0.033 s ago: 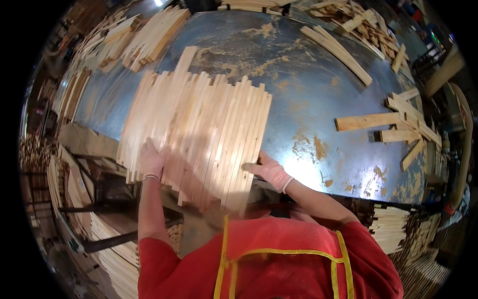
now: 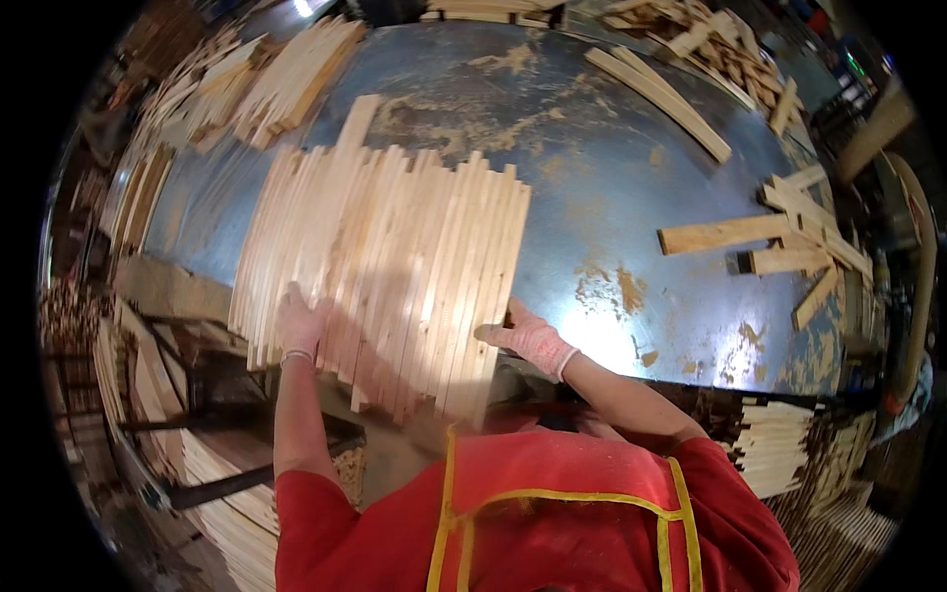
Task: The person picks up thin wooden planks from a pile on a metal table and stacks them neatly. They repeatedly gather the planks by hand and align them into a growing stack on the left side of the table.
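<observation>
A broad row of pale wooden strips [image 2: 395, 266] lies side by side on the blue-grey metal table [image 2: 582, 187], with uneven ends. One strip [image 2: 357, 123] sticks out beyond the others at the far side. The near ends overhang the table's front edge. My left hand [image 2: 301, 321], in a light glove, lies open on top of the strips towards their left side. At the right edge, my gloved right hand [image 2: 536, 340] grips the outermost strips, its thumb across the top and its fingers partly hidden at the side.
Stacked boards [image 2: 301, 79] stand at the far left. Two long slats [image 2: 666, 104] lie at the far right, near a heap of offcuts [image 2: 725, 44]. Several crossed short pieces [image 2: 789, 232] rest at the right. A dark metal frame [image 2: 227, 405] stands beside my left arm.
The whole view has shifted slightly. My hands keep about the same places on the strips, and the right thumb reaches slightly further over the edge.
</observation>
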Tool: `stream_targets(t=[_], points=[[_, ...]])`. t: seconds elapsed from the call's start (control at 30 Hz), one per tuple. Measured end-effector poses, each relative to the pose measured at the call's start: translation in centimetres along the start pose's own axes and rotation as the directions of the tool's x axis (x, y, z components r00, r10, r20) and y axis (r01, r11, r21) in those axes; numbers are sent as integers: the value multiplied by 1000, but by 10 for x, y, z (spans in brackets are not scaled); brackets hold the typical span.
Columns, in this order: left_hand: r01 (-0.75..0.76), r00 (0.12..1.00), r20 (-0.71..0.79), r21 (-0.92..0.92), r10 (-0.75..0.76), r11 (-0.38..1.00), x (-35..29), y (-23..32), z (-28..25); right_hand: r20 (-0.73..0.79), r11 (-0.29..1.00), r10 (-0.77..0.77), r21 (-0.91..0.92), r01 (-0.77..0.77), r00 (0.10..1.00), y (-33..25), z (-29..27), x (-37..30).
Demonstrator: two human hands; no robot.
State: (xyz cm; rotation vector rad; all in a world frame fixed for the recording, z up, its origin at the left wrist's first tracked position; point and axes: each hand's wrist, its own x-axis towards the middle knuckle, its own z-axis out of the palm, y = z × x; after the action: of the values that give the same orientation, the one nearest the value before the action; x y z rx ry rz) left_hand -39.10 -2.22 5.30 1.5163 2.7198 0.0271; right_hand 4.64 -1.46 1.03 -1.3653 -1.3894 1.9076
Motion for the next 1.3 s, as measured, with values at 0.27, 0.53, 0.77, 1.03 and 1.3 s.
stream_targets(t=[0.27,0.53,0.77,1.03,1.3], points=[[-309,951,-93,-222,296,925,-64,76,-45,-216,899,-332,-366,240,918,-73,-82,-86],[-973,-230,-271,78,935,-217,-130,354,-92,-340,573,-135,-793,-206,931,-79,-212,-289],[-993,117,-266,-12,957,118,-199,595,-20,-957,936,128,203,288,259,205,-225,-460],[-678,665,263,-180,699,713,-244,747,119,-503,739,522,669,72,-689,442,-264,-742],[-645,760,124,23,638,764,-270,727,128,-457,670,651,721,176,-606,617,-367,-725]])
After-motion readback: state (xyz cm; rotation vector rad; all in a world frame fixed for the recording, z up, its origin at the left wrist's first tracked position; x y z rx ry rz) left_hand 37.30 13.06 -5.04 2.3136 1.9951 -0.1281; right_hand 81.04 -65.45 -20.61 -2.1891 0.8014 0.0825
